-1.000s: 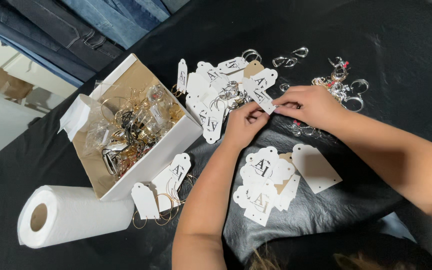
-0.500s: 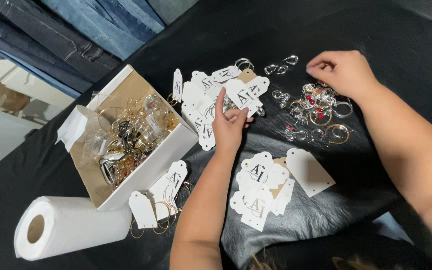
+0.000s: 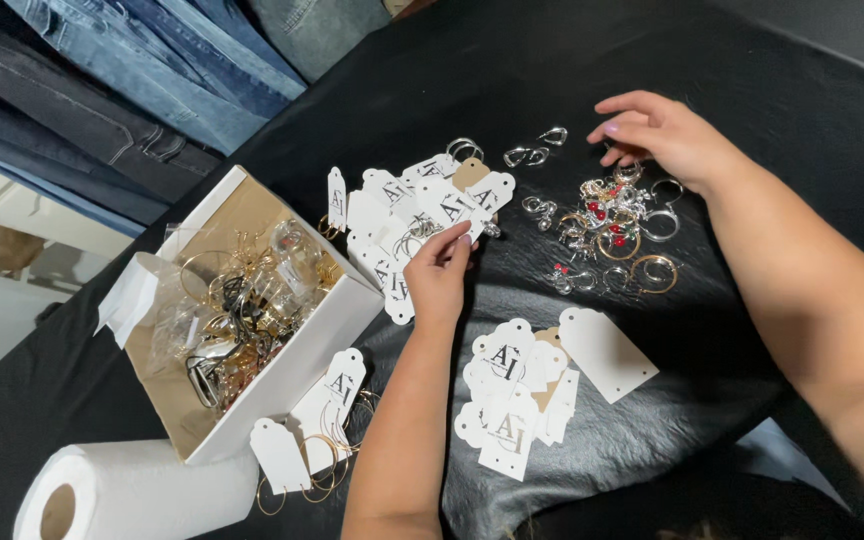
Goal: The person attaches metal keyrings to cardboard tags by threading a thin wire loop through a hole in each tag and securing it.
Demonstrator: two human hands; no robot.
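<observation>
Two hazards: left hand (image 3: 439, 268) pinching a white tag (image 3: 449, 212) may scatter tags; right hand (image 3: 657, 135), open, may snag tangled rings (image 3: 612, 225).

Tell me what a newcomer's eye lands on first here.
White card tags lie scattered on the black cloth at centre, with the left hand pinching one. The right hand hovers over a glittering heap of rings and earrings at upper right. At left stands an open white box full of jewellery.
</observation>
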